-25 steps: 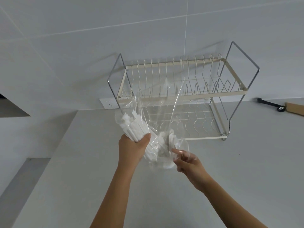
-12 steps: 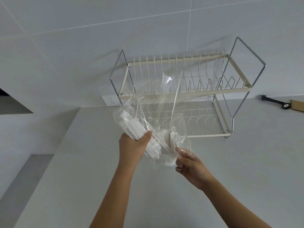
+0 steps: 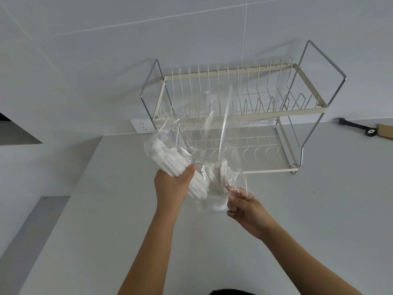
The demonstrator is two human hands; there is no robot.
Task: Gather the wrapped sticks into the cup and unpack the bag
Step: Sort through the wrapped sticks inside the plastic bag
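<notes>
Head view: my left hand grips white paper-wrapped sticks slanting up-left, before the wire dish rack; my right hand pinches the clear plastic bag; cup indistinct.

White wrapped sticks bundled in crinkled clear bag (some loose, lower).

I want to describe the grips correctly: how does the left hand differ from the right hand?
The left hand is wrapped in a fist around a bundle of wrapped sticks; the right hand only pinches the clear bag with its fingertips. The left hand is higher, the right lower and nearer. Both touch the bag.
</notes>
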